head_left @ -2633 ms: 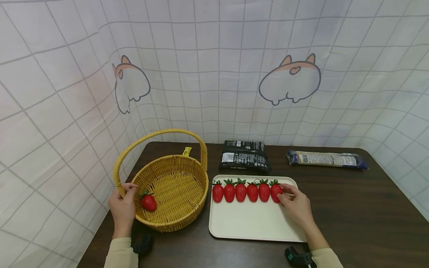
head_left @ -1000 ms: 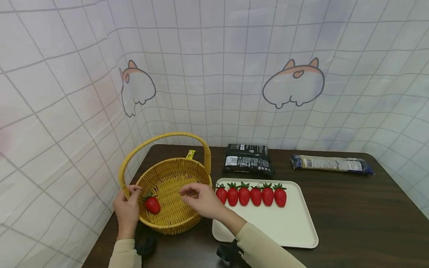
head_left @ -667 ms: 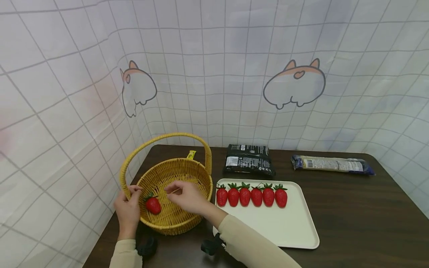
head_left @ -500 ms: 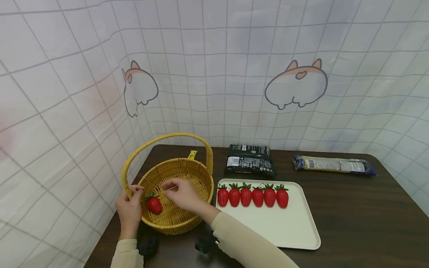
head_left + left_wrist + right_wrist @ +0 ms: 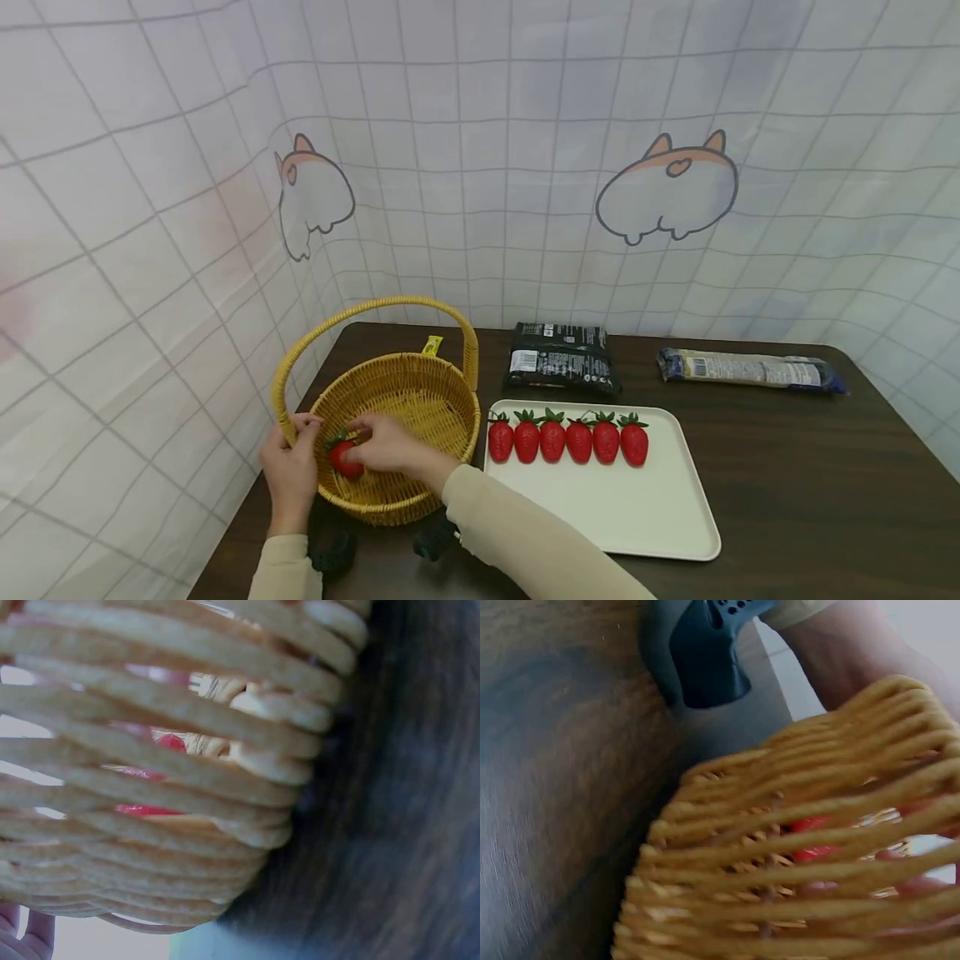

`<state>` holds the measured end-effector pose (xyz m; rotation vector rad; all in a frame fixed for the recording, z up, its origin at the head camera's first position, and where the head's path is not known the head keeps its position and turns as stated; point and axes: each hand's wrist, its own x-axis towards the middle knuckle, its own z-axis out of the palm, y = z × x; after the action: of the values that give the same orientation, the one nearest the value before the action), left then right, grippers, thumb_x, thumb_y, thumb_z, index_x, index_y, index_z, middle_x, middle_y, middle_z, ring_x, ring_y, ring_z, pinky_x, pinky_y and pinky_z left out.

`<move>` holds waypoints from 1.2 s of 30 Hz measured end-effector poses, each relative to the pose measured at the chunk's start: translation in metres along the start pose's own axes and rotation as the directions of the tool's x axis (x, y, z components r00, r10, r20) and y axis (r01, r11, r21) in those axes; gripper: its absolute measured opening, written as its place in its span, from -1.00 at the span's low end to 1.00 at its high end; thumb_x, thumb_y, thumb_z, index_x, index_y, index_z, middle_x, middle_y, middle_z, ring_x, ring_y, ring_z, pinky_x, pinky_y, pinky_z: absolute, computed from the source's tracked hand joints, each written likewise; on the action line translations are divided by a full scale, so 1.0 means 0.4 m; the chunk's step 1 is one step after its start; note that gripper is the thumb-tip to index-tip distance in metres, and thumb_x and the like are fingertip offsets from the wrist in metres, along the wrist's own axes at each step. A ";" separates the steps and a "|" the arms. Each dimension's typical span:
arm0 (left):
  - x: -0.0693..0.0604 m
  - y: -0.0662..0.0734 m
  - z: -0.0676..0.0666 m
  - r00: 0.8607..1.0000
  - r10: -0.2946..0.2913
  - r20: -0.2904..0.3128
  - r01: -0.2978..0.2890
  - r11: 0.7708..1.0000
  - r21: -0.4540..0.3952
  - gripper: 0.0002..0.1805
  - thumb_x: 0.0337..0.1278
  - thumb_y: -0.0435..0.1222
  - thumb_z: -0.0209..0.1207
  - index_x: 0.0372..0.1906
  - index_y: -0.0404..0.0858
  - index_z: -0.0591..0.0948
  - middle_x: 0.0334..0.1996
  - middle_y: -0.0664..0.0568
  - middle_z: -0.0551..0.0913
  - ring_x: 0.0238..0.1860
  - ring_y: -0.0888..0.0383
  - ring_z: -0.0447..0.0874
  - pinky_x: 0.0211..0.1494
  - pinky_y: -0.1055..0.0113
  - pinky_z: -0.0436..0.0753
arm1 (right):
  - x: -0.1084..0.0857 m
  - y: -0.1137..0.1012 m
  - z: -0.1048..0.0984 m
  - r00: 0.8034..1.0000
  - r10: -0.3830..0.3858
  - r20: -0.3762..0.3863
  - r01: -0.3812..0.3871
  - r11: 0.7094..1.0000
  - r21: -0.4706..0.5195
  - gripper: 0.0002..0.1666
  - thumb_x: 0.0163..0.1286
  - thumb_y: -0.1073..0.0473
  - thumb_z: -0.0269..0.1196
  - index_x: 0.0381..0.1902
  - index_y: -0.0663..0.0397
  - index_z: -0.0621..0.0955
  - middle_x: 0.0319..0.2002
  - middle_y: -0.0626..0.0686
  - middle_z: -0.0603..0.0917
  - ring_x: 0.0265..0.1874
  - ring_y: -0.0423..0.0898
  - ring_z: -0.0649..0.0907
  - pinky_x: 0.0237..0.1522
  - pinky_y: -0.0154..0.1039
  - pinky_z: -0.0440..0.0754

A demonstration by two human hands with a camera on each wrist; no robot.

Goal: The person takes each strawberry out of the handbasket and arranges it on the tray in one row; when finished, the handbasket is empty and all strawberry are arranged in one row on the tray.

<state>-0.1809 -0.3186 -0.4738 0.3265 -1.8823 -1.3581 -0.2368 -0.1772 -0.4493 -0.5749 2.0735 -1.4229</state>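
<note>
A yellow wicker basket (image 5: pixel 390 502) with a tall arched handle stands at the left of the table. My left hand (image 5: pixel 291 467) grips it where the handle meets the rim. Inside lies one red strawberry (image 5: pixel 344 460) with green leaves, by the basket's left wall. My right hand (image 5: pixel 390 446) reaches down into the basket, its thumb and index finger around this strawberry. Both wrist views look through the weave from outside; red patches of the strawberry (image 5: pixel 810 838) show between the strands, and the fingers are mostly hidden there.
Right of the basket lies a cream tray (image 5: pixel 600 517) with a row of several strawberries (image 5: pixel 552 440) along its far side. Behind are a black packet (image 5: pixel 561 358), a long clear-and-blue packet (image 5: pixel 750 371) and a small yellow wrapper (image 5: pixel 432 345).
My right hand has come from the last strawberry on the tray leftward into the basket and down to the strawberry there. The left hand keeps its grip on the basket.
</note>
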 end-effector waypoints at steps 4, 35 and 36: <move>-0.007 0.025 0.002 1.000 -0.001 0.003 0.001 1.000 -0.004 -0.84 0.27 -0.49 0.13 -0.42 -0.50 0.48 -0.35 -0.09 0.67 -0.39 0.28 0.46 -0.29 0.41 0.35 | 0.009 0.010 -0.001 0.996 0.071 0.060 -0.081 0.982 0.173 -0.40 0.26 0.22 0.33 0.27 0.14 0.49 -0.08 0.06 0.62 -0.21 -0.01 0.66 -0.11 0.02 0.65; -0.013 0.036 0.000 1.000 0.015 0.005 -0.015 1.000 -0.011 -0.83 0.23 -0.53 0.11 -0.46 -0.53 0.44 -0.32 -0.30 0.64 -0.46 0.28 0.43 -0.40 0.44 0.33 | 0.002 0.025 0.002 0.964 -0.009 0.266 0.024 0.998 -0.053 -0.56 0.19 0.37 0.34 0.07 0.13 0.66 -0.33 -0.04 0.66 -0.48 -0.16 0.62 -0.34 -0.21 0.67; -0.011 0.026 0.000 1.000 0.010 0.004 -0.010 1.000 -0.008 -0.83 0.24 -0.53 0.11 -0.46 -0.52 0.45 -0.32 -0.29 0.64 -0.46 0.27 0.43 -0.40 0.43 0.33 | 0.001 0.025 0.000 0.961 -0.008 0.278 0.023 0.999 -0.049 -0.55 0.19 0.36 0.35 0.08 0.13 0.66 -0.34 -0.04 0.66 -0.48 -0.16 0.62 -0.34 -0.20 0.67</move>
<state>-0.1758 -0.3117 -0.4662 0.3095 -1.8790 -1.3602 -0.2375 -0.1741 -0.4586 -0.7674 1.8894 -1.2213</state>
